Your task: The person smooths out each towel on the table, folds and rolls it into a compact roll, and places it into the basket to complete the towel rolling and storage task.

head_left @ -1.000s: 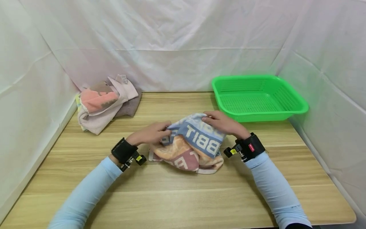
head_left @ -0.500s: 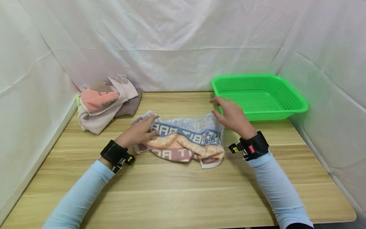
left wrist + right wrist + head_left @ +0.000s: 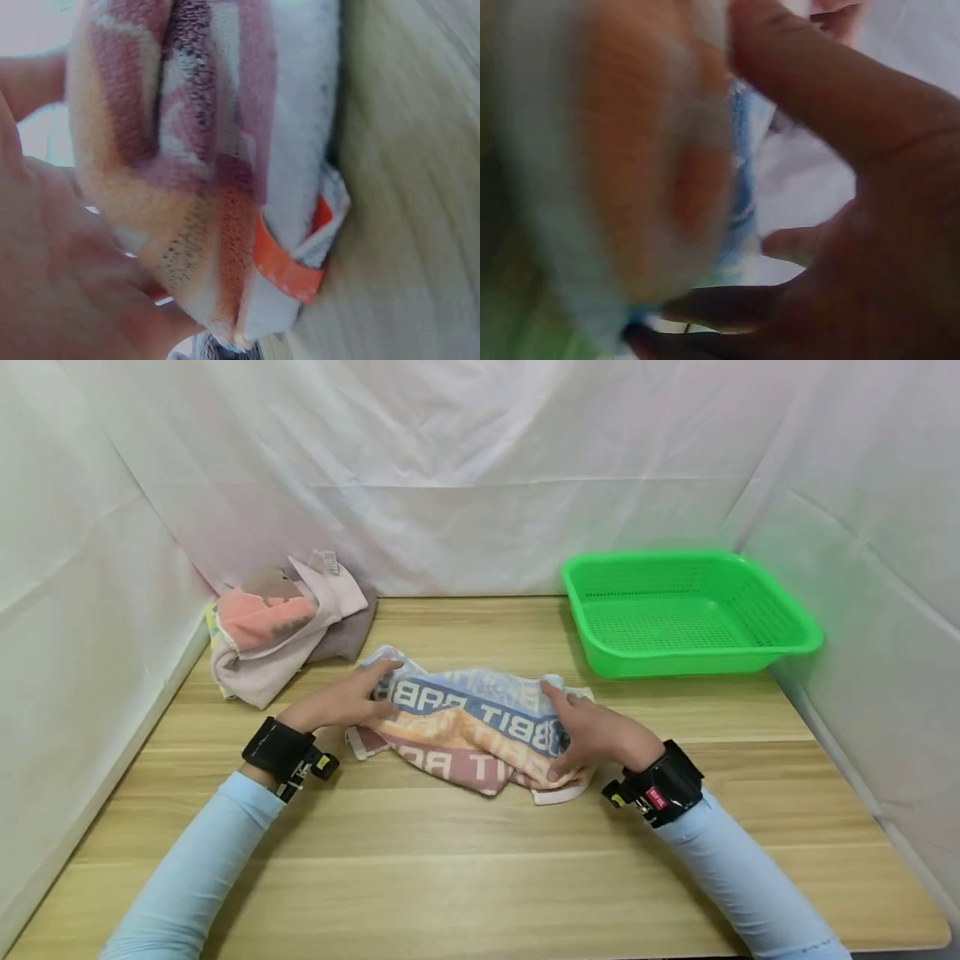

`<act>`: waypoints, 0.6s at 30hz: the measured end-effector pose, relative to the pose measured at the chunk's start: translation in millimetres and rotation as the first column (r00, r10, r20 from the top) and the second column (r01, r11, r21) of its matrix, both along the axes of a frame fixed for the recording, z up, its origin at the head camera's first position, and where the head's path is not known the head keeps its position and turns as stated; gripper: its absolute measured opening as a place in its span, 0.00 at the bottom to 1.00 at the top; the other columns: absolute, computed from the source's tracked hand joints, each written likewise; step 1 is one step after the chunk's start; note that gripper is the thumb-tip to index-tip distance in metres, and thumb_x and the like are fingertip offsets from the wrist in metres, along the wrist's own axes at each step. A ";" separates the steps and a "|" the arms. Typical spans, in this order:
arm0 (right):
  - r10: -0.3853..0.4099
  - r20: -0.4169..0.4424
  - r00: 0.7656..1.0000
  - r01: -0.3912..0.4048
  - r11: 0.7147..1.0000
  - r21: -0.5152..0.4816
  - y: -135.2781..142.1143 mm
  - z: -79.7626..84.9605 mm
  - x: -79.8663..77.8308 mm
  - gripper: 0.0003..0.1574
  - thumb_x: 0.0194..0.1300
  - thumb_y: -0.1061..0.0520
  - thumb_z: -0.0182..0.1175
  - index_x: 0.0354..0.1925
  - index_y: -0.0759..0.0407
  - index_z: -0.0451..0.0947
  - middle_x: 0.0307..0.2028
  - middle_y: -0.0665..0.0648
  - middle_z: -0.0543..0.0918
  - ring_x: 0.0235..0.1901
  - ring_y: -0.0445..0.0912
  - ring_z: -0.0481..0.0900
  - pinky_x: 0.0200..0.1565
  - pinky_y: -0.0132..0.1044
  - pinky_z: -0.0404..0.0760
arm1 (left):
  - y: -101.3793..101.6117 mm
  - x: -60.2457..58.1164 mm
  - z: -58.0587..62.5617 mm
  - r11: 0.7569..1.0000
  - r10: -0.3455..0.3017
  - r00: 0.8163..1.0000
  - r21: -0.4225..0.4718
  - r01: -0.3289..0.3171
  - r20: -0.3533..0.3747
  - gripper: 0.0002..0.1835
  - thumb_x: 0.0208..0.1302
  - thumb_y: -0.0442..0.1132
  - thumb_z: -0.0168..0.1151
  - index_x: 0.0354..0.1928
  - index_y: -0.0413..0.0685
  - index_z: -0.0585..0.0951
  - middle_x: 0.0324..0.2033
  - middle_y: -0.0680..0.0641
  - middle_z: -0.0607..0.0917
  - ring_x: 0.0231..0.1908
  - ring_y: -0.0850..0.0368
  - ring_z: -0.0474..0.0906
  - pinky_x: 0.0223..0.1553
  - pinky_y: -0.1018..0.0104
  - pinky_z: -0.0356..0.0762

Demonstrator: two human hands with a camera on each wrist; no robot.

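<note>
A crumpled towel (image 3: 465, 718) with blue, orange and mauve bands and light lettering lies across the middle of the table. My left hand (image 3: 341, 700) rests at its left end, fingers extended and thumb apart. At the right end, my right hand (image 3: 600, 731) touches the cloth with thumb and fingers spread wide. In the left wrist view, folds of the towel (image 3: 217, 150) stand beside the palm, and an orange tag (image 3: 289, 270) sticks out at the edge. The right wrist view is blurred; the towel (image 3: 645, 135) bulges in front of the spread fingers.
A green plastic basket (image 3: 693, 662) stands at the back right. At the back left is a heap of towels: a pale pink one (image 3: 262, 668) with a coral patch, on a grey-purple one (image 3: 348, 631). White cloth walls (image 3: 480, 485) border the wooden table (image 3: 480, 868).
The towel went from a raised bunch to lying spread sideways. My left hand moved left; my right hand lifted off towards the basket, then came back down to the towel's right end.
</note>
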State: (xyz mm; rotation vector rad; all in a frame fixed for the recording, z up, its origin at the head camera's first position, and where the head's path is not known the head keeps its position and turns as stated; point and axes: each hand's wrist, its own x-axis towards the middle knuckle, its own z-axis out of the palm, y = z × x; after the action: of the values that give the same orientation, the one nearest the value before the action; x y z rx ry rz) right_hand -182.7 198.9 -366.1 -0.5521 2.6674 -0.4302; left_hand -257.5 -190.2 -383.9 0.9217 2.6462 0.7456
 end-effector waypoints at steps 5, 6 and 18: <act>-0.065 -0.010 0.998 0.065 0.997 0.039 20.8 -10.0 2.0 0.95 0.28 0.21 0.68 0.75 0.62 0.25 0.64 0.85 0.45 0.64 0.72 0.44 0.59 0.60 0.54 | -4.6 -1.9 -1.5 0.993 0.040 0.999 -0.111 -0.039 0.008 0.50 0.59 0.66 0.55 0.75 0.43 0.52 0.68 0.38 0.59 0.66 0.40 0.52 0.60 0.44 0.54; -0.072 -0.017 0.997 0.072 0.996 0.046 24.1 -11.5 1.8 0.94 0.28 0.21 0.68 0.75 0.62 0.26 0.64 0.85 0.44 0.64 0.73 0.43 0.59 0.60 0.54 | -5.8 -1.9 -2.2 0.991 0.046 0.999 -0.122 -0.045 0.008 0.51 0.58 0.68 0.54 0.75 0.44 0.52 0.68 0.39 0.59 0.67 0.40 0.50 0.61 0.43 0.53; 0.005 -0.028 1.000 -0.005 1.000 0.000 50.7 -11.4 3.6 0.92 0.27 0.29 0.73 0.75 0.62 0.31 0.68 0.78 0.37 0.66 0.69 0.39 0.59 0.61 0.51 | -23.8 9.0 -12.4 0.986 -0.044 0.975 -0.166 0.008 -0.217 0.53 0.48 0.69 0.62 0.72 0.50 0.60 0.68 0.32 0.55 0.66 0.29 0.42 0.59 0.35 0.45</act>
State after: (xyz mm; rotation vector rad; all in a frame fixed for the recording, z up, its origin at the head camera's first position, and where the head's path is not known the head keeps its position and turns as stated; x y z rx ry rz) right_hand -179.2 249.6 -377.5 -0.5688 2.6922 -0.4245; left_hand -248.5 -213.9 -396.3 1.0448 2.8261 0.4326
